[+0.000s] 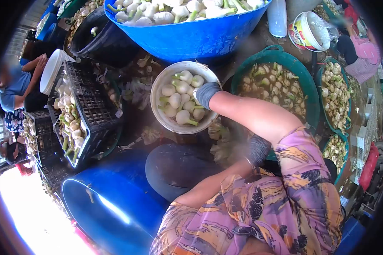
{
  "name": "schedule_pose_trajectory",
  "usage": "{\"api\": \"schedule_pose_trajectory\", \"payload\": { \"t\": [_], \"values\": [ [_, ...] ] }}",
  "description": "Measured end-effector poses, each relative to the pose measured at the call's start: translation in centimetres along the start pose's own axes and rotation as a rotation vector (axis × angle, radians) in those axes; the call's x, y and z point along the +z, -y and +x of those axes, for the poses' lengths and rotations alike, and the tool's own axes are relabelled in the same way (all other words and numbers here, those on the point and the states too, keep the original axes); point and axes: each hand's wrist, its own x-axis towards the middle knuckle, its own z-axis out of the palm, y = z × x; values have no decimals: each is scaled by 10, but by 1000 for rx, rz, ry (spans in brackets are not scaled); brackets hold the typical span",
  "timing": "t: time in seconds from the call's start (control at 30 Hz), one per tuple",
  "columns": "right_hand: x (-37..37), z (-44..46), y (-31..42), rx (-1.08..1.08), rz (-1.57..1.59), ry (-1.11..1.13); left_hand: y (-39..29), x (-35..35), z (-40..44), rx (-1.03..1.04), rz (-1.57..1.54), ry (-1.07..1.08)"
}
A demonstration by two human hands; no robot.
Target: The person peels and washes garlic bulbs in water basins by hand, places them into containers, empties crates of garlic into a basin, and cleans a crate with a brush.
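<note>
My right hand (206, 94) wears a grey glove and reaches over the right rim of a white bucket (155, 102). Several peeled garlic bulbs (174, 100) with short green stems lie in this bucket, right by the hand. Its fingers point down and away, so their grip is hidden. My left hand (258, 151), in a dark grey glove, is crossed beneath my right forearm, near a green tub (312, 106) of murky water and garlic bulbs. Its fingers are hidden too, and whatever they may hold cannot be made out.
A large blue tub (191, 40) heaped with garlic stands ahead. On the left are a tilted black crate (100, 100) of garlic and a blue barrel (115, 204) on its side. Peelings (142, 91) litter the wet floor. Other people sit at far left and far right.
</note>
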Motion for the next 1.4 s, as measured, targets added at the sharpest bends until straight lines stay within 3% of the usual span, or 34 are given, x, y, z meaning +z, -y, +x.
{"api": "schedule_pose_trajectory", "payload": {
  "t": [0.07,0.1,0.17,0.2,0.23,0.27,0.3,0.37,0.47,0.53,0.57,0.6,0.63,0.73,0.83,0.9,0.97,1.1,1.13,1.23,1.27,1.3,1.33,1.37,1.4],
  "values": [
    [-31,-21,0,-99,76,61,11,38,3,115,-397,-428],
    [-60,-41,0,-162,142,-17,6,36,0,35,-759,-440],
    [-105,-81,-19,-130,492,-377,-6,26,-7,-135,-1483,-431],
    [-111,-78,-40,-68,664,-484,-6,28,-7,-168,-1447,-363],
    [-96,-61,-71,-57,376,-656,-5,29,-5,-201,-1409,-295],
    [-127,-77,-65,274,373,-368,-6,36,-6,-180,-1310,-291],
    [-100,-70,-68,254,163,-555,-4,43,-4,-161,-1212,-299],
    [-93,-82,-47,135,39,-627,-1,67,-2,-14,-886,-437],
    [-105,-78,10,-236,134,-425,0,24,-18,-48,-1390,-248],
    [-76,-55,34,-477,126,-344,-3,0,-18,102,-375,-31],
    [-58,-43,50,-460,102,-254,-5,-7,-16,165,134,75],
    [-44,-27,62,-433,69,-180,-2,18,-6,39,13,81],
    [-45,-28,74,-426,-49,-67,0,25,-8,39,-116,17],
    [5,-1,76,-414,46,-202,-7,32,-11,82,-385,-88],
    [-5,-9,68,-303,188,-317,-4,31,-13,102,-482,-102],
    [-1,-7,72,-233,247,-274,-5,32,-16,113,-548,-119],
    [37,28,77,-184,272,-88,-5,30,-20,121,-624,-133],
    [16,3,76,-166,279,-159,-7,30,-27,129,-673,-166],
    [24,14,67,-357,68,-169,-4,29,-28,142,-638,-186],
    [-105,-103,39,-485,282,-706,10,20,-22,212,-404,-286],
    [-146,-112,25,-408,395,-349,11,20,-18,253,-345,-333],
    [-170,-113,0,-639,176,-838,15,19,-14,290,-277,-387],
    [-196,-120,-20,-624,290,-1019,15,24,-10,313,-288,-507],
    [-218,-133,-41,-667,473,-988,5,26,-12,163,-795,-321],
    [-226,-128,-75,-475,-280,-1217,0,22,-4,-35,-1288,-252]
  ]
}}
